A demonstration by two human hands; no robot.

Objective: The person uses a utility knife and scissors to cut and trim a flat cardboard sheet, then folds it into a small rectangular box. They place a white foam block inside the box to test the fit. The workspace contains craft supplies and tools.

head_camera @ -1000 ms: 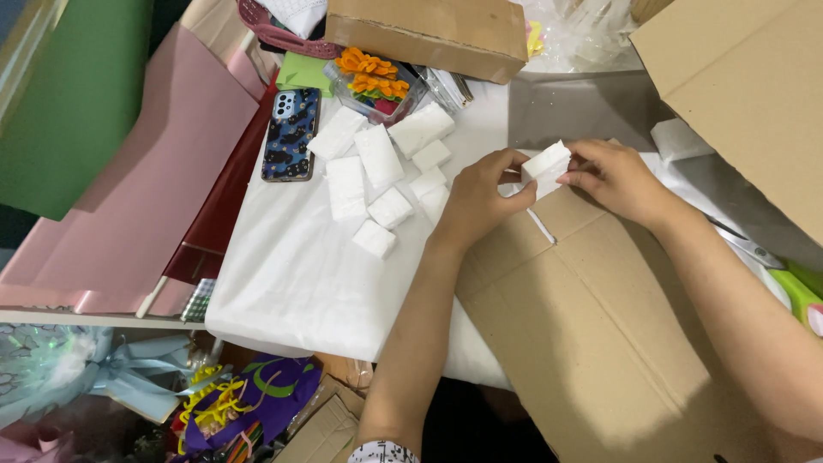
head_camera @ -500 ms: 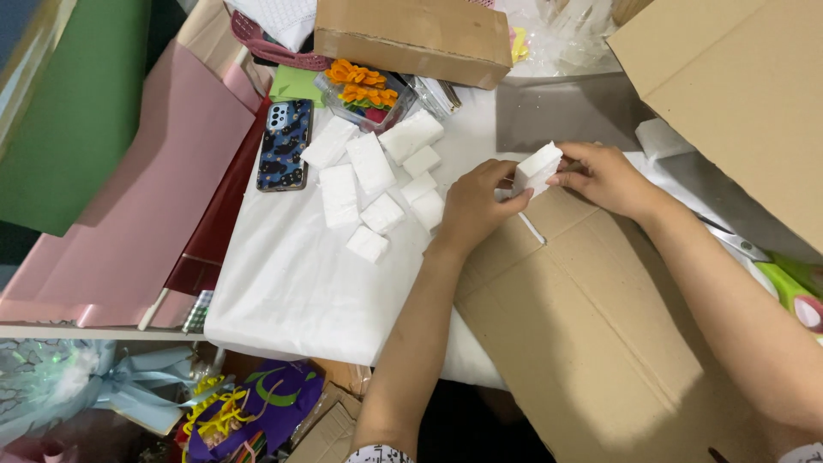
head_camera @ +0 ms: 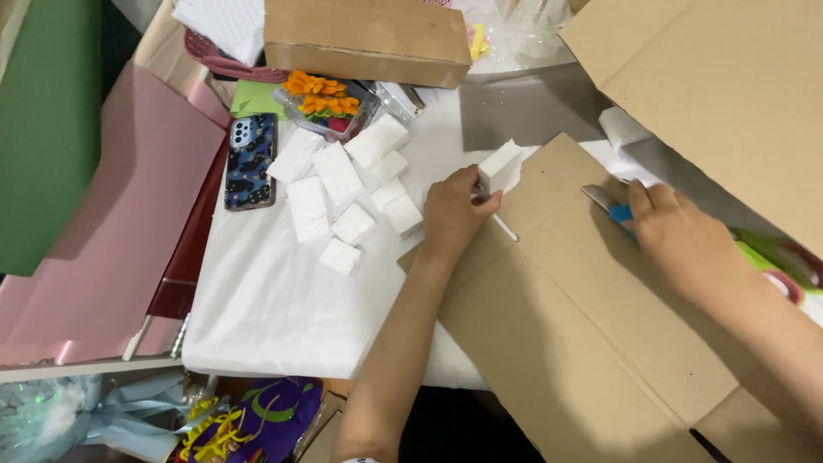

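Foam block (head_camera: 499, 163), white, pinched in my left hand (head_camera: 450, 210) at the edge of the flat cardboard sheet (head_camera: 583, 326). My right hand (head_camera: 677, 231) gripped a blue utility knife (head_camera: 610, 204) resting on the cardboard. More foam pieces (head_camera: 343, 184) lay nearby on white paper (head_camera: 274, 300).

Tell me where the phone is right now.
In the head view, the phone lies flat at the left edge of the white table cover, left of the white foam blocks and beside the pink sheet.
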